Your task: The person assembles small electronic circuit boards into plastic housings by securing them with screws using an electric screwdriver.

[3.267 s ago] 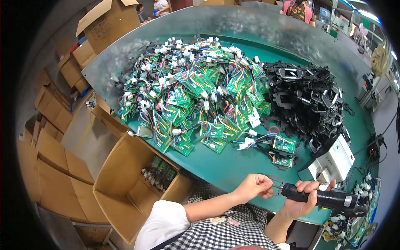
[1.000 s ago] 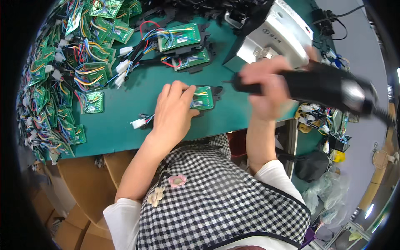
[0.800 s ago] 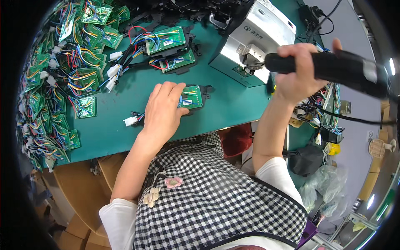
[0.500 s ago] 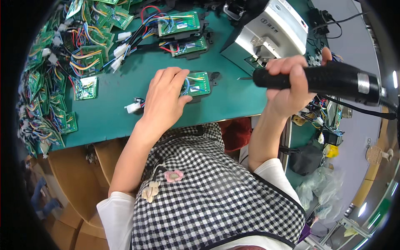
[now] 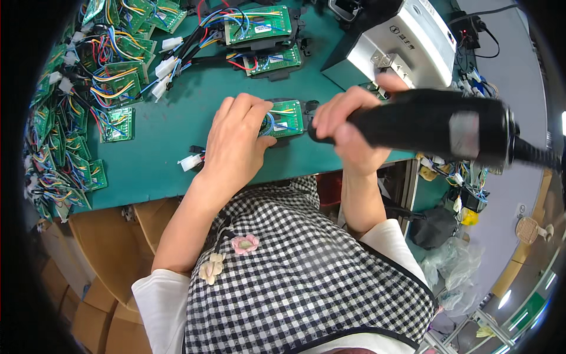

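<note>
My left hand (image 5: 236, 133) lies over the left end of a green circuit board (image 5: 289, 118) seated on a black plastic part. Its thumb and fingers grip the board from the near and far sides, hiding that end. A white connector (image 5: 190, 162) on short wires sticks out to the left of the hand. In my closed right hand (image 5: 354, 130) is a black electric screwdriver (image 5: 433, 127), held almost level. Its front end is just right of the board. I cannot make out the bit or whether it touches anything.
Many wired green boards (image 5: 124, 82) are heaped along the left. Two more boards on black parts (image 5: 259, 26) sit at the far middle. A silver machine (image 5: 407, 44) stands at the far right, beyond the screwdriver. The green table's near edge (image 5: 153, 194) runs before my apron.
My right hand has brought the screwdriver left, up to the board's right end. My left hand stays on the board. The view has shifted slightly.
</note>
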`<action>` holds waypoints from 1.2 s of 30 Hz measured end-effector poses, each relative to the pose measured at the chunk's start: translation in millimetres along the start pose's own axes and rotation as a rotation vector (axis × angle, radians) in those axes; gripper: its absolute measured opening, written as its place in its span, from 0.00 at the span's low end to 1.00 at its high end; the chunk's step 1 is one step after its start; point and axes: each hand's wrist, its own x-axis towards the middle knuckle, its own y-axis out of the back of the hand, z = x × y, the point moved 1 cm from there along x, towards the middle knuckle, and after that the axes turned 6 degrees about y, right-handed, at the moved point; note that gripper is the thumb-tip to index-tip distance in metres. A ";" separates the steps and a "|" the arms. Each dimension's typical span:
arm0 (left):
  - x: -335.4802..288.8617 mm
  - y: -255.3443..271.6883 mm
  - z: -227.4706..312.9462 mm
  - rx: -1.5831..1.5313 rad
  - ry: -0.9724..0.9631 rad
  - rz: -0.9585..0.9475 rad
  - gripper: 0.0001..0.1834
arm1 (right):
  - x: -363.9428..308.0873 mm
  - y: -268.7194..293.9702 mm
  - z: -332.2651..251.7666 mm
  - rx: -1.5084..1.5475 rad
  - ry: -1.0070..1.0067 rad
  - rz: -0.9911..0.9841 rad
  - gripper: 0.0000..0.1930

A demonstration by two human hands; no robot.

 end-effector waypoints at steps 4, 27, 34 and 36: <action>0.7 -2.8 0.2 0.023 0.002 0.017 0.24 | -3.7 -3.0 -6.6 0.039 -0.021 -0.316 0.35; -20.7 -5.6 -16.4 0.080 -0.020 0.232 0.21 | 27.1 -25.6 -19.4 0.107 0.171 0.317 0.39; -20.4 -7.9 -15.8 0.036 0.024 0.242 0.22 | 38.9 -71.7 14.2 0.147 -0.003 0.159 0.40; -20.6 -8.3 -16.0 0.026 0.015 0.246 0.19 | 38.8 -72.3 19.1 0.098 -0.010 0.117 0.40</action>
